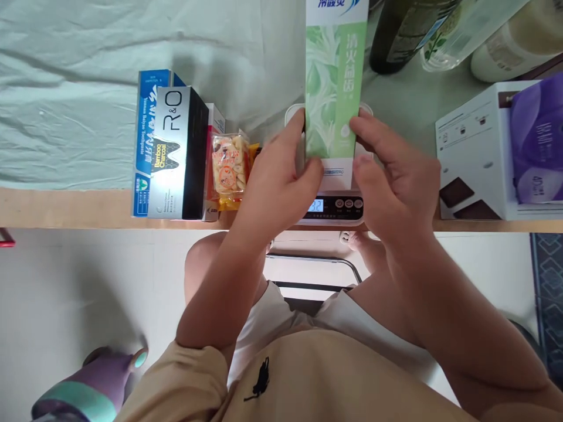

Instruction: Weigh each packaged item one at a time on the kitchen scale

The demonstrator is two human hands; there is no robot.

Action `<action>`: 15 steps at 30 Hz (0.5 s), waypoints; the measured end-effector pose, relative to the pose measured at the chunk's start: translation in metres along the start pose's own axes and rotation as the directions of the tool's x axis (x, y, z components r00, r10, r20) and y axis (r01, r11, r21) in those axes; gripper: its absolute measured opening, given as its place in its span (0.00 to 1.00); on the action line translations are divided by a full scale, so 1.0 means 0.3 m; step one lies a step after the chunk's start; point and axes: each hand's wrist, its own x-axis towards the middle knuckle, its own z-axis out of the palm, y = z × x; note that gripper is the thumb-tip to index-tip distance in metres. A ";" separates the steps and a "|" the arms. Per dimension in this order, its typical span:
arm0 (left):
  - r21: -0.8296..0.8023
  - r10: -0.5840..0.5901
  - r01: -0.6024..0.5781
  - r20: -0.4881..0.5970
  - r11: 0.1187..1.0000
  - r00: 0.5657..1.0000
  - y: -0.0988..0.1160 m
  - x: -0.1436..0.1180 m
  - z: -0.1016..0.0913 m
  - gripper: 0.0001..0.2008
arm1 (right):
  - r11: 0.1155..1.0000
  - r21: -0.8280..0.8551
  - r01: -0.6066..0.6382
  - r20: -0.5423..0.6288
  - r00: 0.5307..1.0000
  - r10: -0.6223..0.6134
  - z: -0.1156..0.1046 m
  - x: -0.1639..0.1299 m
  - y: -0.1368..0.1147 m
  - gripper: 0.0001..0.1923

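Pale green cloth (88, 88) is covering most of the wooden table (65, 208), wrinkling toward the far side, and the table's front edge is running straight across the view above a white floor. At the far right corner three bottles (440, 29) are standing close together, only their lower parts showing. Nearer on the right, a white carton (472, 158) is sitting at the table edge with a purple pack (536, 140) leaning against it. On the left, a blue toothpaste box (147, 140) and a black-and-silver charcoal toothpaste box (176, 152) are lying side by side, with a small bag of snacks (229, 167) just beside them.

Between these groups a white kitchen scale (334, 208) is resting at the table edge, its display glowing. A long green toothpaste box (336, 88) is lying on the scale's platform, its long axis pointing straight away from the person, the far end running out of the top of the view and the near end sitting just behind the display.

Both hands are closing on that near end from opposite sides. The left hand (277, 176) is pressing thumb and fingers against the box's left edge; the right hand (391, 176) is curling its fingers against the right edge. Each hand is partly closed around the box, neither wrapping it fully, and both are about equally near. Whether the box's weight is bearing on the platform or on the fingers cannot be told.
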 end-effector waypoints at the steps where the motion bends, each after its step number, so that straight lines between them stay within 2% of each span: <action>1: 0.025 0.000 -0.001 0.042 1.000 0.999 0.003 -0.001 0.004 0.16 | 1.000 0.005 -0.007 -0.009 1.000 0.007 -0.003 0.001 0.004 0.17; 3: 0.056 0.003 -0.007 0.066 0.998 0.998 0.001 -0.001 0.011 0.15 | 0.999 0.016 -0.031 -0.026 0.999 0.032 -0.006 0.001 0.018 0.17; 7: 0.076 0.037 -0.033 -0.049 0.997 0.998 -0.030 -0.009 0.009 0.12 | 0.999 0.021 -0.044 -0.045 0.998 0.045 -0.015 0.004 0.044 0.16; 11: -0.018 0.171 -0.179 -0.216 0.984 0.961 -0.055 -0.024 -0.016 0.09 | 1.000 0.005 -0.016 -0.149 0.989 0.017 -0.031 0.014 0.067 0.15; 14: -0.125 0.262 -0.309 -0.296 0.943 0.919 -0.056 -0.030 -0.031 0.02 | 1.000 -0.003 -0.028 -0.191 0.981 0.027 -0.041 0.022 0.084 0.15; 15: -0.147 0.288 -0.342 -0.298 0.928 0.910 -0.055 -0.031 -0.033 0.05 | 0.999 -0.003 -0.034 -0.193 0.981 0.033 -0.042 0.025 0.088 0.14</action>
